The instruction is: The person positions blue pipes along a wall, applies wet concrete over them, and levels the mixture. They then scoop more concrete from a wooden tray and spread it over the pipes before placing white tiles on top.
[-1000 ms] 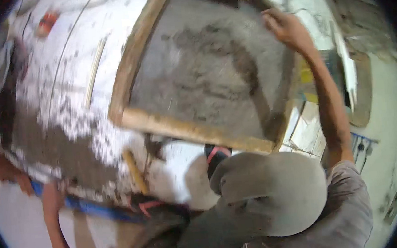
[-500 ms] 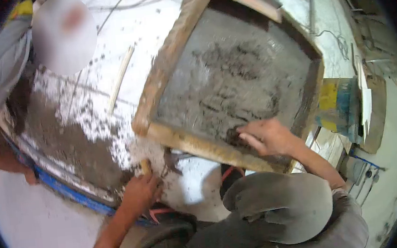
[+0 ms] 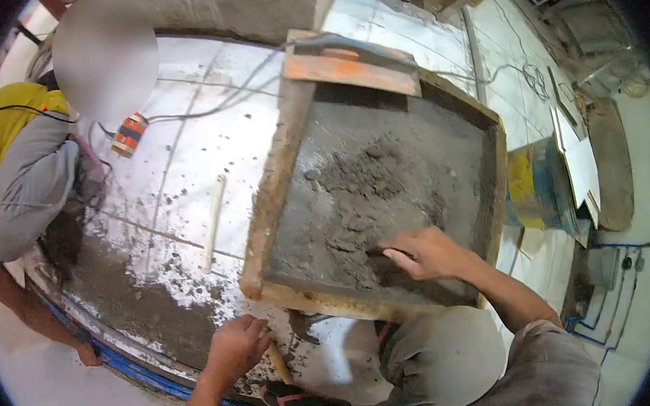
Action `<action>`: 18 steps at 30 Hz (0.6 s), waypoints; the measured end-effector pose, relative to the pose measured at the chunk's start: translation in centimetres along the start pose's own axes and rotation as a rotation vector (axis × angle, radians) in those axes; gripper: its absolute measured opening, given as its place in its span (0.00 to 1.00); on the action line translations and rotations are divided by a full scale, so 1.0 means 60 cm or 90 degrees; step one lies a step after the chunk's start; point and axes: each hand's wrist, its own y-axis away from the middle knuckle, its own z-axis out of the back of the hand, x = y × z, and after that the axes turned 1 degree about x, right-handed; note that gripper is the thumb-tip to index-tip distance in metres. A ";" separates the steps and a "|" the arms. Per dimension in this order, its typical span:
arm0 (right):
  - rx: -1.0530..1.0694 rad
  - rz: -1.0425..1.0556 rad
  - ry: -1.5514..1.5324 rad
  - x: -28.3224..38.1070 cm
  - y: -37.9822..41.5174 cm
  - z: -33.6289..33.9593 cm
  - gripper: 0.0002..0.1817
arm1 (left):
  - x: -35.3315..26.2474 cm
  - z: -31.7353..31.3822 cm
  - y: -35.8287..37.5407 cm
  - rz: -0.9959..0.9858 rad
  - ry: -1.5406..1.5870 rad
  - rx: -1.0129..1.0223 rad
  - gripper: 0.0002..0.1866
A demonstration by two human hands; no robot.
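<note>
My right hand [image 3: 428, 253] reaches over the near part of a wooden-framed mixing tray [image 3: 259, 228]. Its fingers are pinched low over a heap of wet grey mortar [image 3: 361, 176], and what they hold is a dark shape too hidden to name. My left hand [image 3: 237, 346] hangs outside the tray's near left corner, its fingers loosely bent and slightly apart. Just by those fingertips a short wooden stick [image 3: 279, 363] lies on the mortar-spattered floor. A float with an orange handle [image 3: 341, 53] rests across the tray's far edge.
A co-worker in grey trousers [image 3: 28, 206] crouches at left, a hand [image 3: 87, 355] near the blue edge [image 3: 134, 366]. Spread mortar [image 3: 132, 297], a pale stick [image 3: 214, 222] and a power strip [image 3: 129, 135] with cables lie on the tiles. A bucket [image 3: 540, 184] stands right of the tray.
The view has tilted up, showing more of the far floor. My left hand has shifted away from the short stick, uncovering more of it. My right hand stays low at the mortar.
</note>
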 end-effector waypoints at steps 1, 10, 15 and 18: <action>0.002 -0.007 0.003 -0.005 0.003 0.001 0.12 | 0.008 -0.008 0.006 -0.003 0.005 -0.006 0.14; -0.056 -0.012 0.004 0.022 -0.027 0.087 0.11 | 0.027 0.032 0.054 0.131 -0.004 -0.092 0.15; -0.097 -0.048 0.006 0.037 -0.017 0.122 0.11 | 0.048 0.057 0.054 0.165 -0.004 -0.141 0.15; -0.090 -0.107 -0.026 0.048 -0.007 0.127 0.11 | 0.088 0.034 0.048 0.199 -0.015 -0.146 0.16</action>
